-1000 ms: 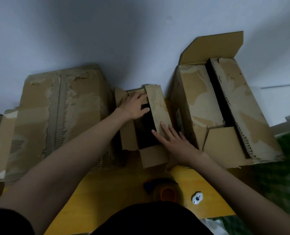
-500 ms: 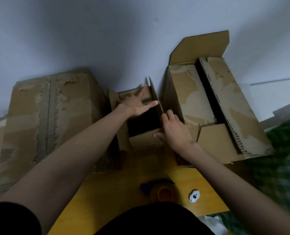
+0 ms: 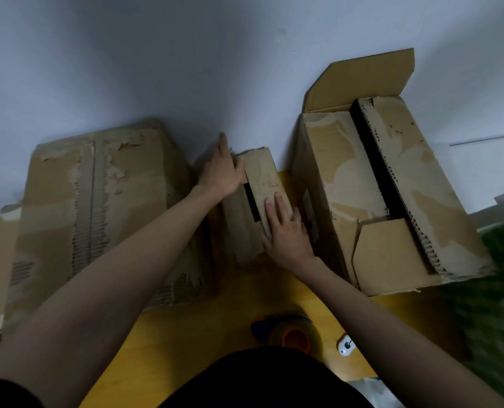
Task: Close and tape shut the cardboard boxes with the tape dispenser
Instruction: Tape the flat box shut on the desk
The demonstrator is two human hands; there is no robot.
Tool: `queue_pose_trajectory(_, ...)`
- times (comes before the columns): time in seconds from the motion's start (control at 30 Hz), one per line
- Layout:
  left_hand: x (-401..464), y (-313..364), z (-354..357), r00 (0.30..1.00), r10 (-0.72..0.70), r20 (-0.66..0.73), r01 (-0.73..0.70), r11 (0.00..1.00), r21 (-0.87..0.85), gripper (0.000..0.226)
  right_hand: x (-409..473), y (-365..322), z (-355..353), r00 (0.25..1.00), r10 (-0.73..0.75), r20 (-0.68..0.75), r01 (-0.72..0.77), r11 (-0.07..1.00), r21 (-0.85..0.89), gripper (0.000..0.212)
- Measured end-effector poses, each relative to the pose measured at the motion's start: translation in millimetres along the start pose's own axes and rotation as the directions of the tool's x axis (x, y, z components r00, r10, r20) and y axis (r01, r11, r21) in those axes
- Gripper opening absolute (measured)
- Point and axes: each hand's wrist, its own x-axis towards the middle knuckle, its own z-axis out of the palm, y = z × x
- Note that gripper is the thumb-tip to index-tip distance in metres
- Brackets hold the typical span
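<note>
The small box [image 3: 256,201] sits on the yellow counter [image 3: 186,334] between two big boxes. The left hand [image 3: 223,169] and right hand [image 3: 286,231] lie flat and spread, pressing its flaps down. If they let go to grab the tape dispenser [image 3: 289,334], the flaps might pop up.

The three cardboard boxes [image 3: 97,207] are brown with pale torn patches. The surface [image 3: 221,328] is yellow. The tape dispenser [image 3: 286,334] is blue and orange — beside it, a green checked cloth [image 3: 492,304].
</note>
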Motion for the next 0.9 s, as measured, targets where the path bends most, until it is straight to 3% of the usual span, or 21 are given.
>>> queue_pose_trajectory(0.1, -8, -5, 25, 0.986, 0.075, 0.147, -0.083, 0.995, 0.051, 0.074, -1, 6, 3, 0.998, -0.008, -0.06, 0.015, 0.994, 0.109, 0.061)
queue_pose_trajectory(0.2, -25, -9, 51, 0.964, 0.032, 0.263, -0.087, 0.976, 0.199, 0.08, -4, 14, 10, 0.99, -0.06, -0.129, 0.09, 0.966, 0.243, 0.054)
queue_pose_trajectory(0.33, -55, -7, 73, 0.965, 0.039, 0.26, -0.123, 0.941, 0.315, 0.086, -29, 24, 14, 0.977, -0.085, -0.193, 0.16, 0.895, 0.416, 0.053)
queue_pose_trajectory(0.47, -73, -17, 80, 0.974, 0.1, 0.201, -0.161, 0.935, 0.315, 0.089, -73, 27, 26, 0.918, 0.002, -0.397, 0.132, 0.942, 0.309, 0.023)
queue_pose_trajectory(0.6, -92, -26, 88, 0.975, 0.211, 0.073, -0.223, 0.933, 0.281, 0.084, -116, 37, 48, 0.98, -0.008, -0.198, 0.061, 0.963, 0.262, 0.017)
queue_pose_trajectory(0.7, -105, -27, 95, 0.959, 0.281, -0.027, -0.265, 0.931, 0.252, 0.079, -137, 46, 70, 0.99, 0.094, -0.105, -0.065, 0.966, 0.25, 0.022)
queue_pose_trajectory(0.77, -111, -29, 97, 0.956, 0.293, -0.019, -0.28, 0.931, 0.233, 0.077, -145, 56, 86, 0.987, 0.156, 0.022, -0.157, 0.965, 0.209, 0.027)
queue_pose_trajectory(0.9, -120, -39, 98, 0.953, 0.293, 0.077, -0.303, 0.915, 0.267, 0.079, -150, 77, 116, 0.935, 0.204, 0.29, -0.202, 0.979, -0.037, 0.052)
